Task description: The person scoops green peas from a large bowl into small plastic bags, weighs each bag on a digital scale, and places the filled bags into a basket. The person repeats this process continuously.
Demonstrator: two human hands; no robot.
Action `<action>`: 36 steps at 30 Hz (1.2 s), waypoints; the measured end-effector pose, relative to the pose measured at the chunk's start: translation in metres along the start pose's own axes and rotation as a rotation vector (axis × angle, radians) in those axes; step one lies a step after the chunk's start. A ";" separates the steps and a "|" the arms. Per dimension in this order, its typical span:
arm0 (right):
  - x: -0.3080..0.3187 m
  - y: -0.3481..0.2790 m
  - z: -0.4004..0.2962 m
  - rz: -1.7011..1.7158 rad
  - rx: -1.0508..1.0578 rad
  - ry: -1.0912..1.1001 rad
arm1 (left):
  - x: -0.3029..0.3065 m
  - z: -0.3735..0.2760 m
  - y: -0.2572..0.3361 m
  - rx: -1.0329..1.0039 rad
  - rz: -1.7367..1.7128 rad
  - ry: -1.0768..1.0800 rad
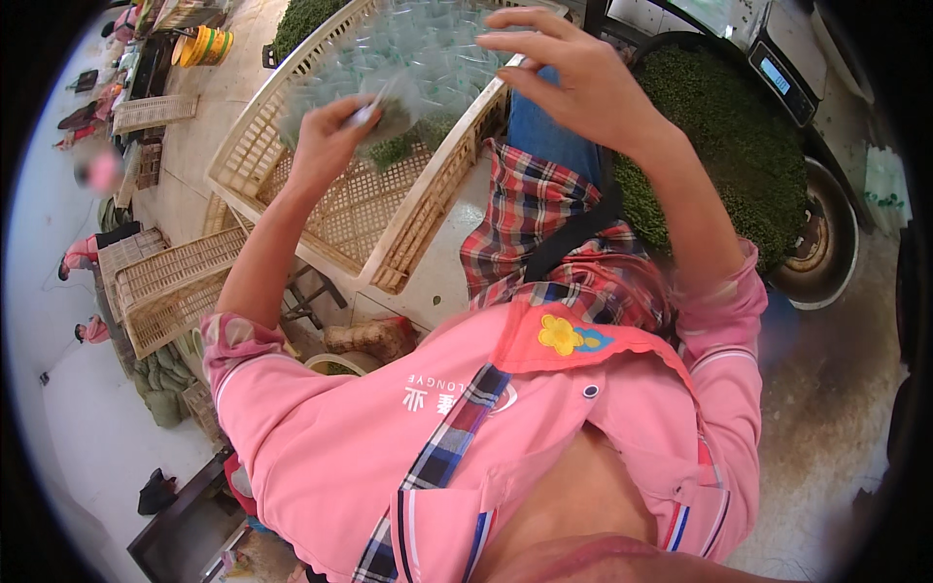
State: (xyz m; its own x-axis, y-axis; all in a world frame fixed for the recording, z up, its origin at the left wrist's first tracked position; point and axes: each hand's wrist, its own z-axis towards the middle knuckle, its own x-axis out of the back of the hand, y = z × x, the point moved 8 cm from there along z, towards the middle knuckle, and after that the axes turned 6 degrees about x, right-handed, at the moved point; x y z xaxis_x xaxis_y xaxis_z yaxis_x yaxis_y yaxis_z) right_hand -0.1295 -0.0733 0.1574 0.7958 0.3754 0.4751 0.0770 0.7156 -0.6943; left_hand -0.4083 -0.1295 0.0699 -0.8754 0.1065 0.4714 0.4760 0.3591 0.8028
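My left hand [335,135] grips the gathered top of a clear plastic bag [396,109] with dark green contents, over a cream plastic crate [335,240]. In the crate, many filled clear bags [430,51] stand packed at the far end, and the slatted floor shows at the near end. My right hand [557,69] is raised by the crate's right rim, fingers apart and with nothing in it. To its right lies a heap of small green peppercorn-like berries [721,138] in a wide dark container. A digital scale [783,76] stands beyond the heap.
More plastic crates [178,284] are stacked at the left, near green sacks [162,390]. Yellow buckets [204,46] and several people in pink are farther off. A metal basin [838,240] sits below the heap. Empty bags [885,182] lie at the far right.
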 end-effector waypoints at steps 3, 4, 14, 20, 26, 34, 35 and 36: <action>0.013 0.031 -0.020 -0.021 -0.047 0.052 | -0.017 0.004 -0.072 0.021 0.121 -0.056; 0.016 0.059 -0.037 -0.024 -0.079 0.070 | -0.028 0.011 -0.082 -0.038 0.211 -0.087; 0.057 0.205 -0.274 -0.790 -0.794 0.043 | -0.066 0.077 0.037 -0.685 0.792 0.247; 0.023 0.197 -0.269 -0.505 -0.905 0.073 | -0.200 0.169 0.190 -0.935 0.366 0.047; 0.026 0.191 -0.276 -0.476 -0.916 0.066 | -0.343 0.230 0.242 -1.274 0.620 0.138; 0.025 0.191 -0.269 -0.512 -0.907 0.045 | -0.317 0.281 0.255 -0.830 0.458 0.242; 0.026 0.189 -0.264 -0.585 -0.892 -0.002 | -0.311 0.281 0.255 -0.839 0.342 0.205; 0.032 0.188 -0.265 -0.666 -0.887 -0.046 | -0.312 0.277 0.260 -0.851 0.217 0.156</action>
State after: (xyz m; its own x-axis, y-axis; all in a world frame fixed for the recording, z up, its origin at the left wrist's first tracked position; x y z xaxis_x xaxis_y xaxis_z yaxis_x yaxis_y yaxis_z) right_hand 0.0699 -0.0826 -0.1012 0.4135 0.1075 0.9041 0.8983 0.1140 -0.4244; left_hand -0.0349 0.1877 0.0302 -0.7671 -0.0575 0.6390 0.5852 -0.4708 0.6602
